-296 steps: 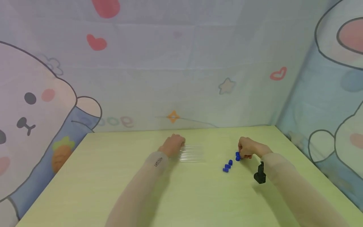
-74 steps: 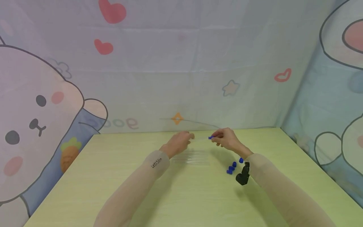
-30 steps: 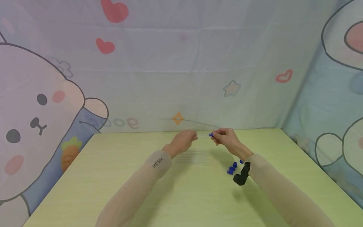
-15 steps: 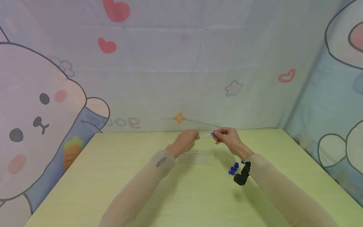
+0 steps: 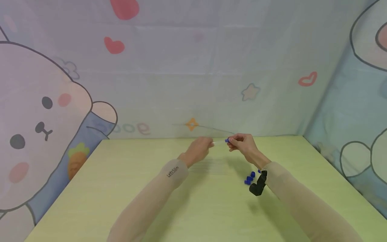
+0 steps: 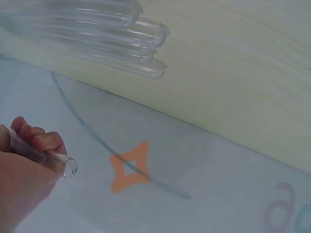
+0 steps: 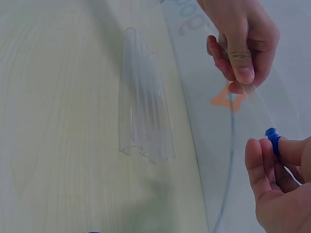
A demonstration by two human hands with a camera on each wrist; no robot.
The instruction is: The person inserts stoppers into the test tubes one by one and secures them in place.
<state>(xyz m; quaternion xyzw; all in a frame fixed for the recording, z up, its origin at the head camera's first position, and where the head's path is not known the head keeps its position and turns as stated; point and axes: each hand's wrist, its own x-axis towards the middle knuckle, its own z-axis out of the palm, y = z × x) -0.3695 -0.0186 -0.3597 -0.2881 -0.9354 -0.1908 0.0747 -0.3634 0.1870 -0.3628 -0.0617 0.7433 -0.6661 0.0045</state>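
Note:
My left hand [image 5: 198, 149] grips a clear test tube [image 7: 260, 107] above the far part of the table. The tube's rounded end [image 6: 70, 167] sticks out of the fist in the left wrist view. Its other end points at my right hand [image 5: 245, 146], which pinches a small blue stopper [image 7: 272, 138] between thumb and fingers. Stopper and tube mouth are in line and very close; whether they touch I cannot tell. More clear test tubes [image 7: 143, 97] lie side by side on the table below the left hand.
Several blue stoppers [image 5: 249, 178] lie on the pale yellow table [image 5: 211, 208], near the black wrist camera [image 5: 257, 185] hanging under the right sleeve. A printed cloth backdrop [image 5: 169, 84] rises behind the table's far edge.
Earlier, my left hand was by the tubes and my right at the stoppers on the table. Since then both have risen, holding a tube and a stopper; lately they have shifted only slightly.

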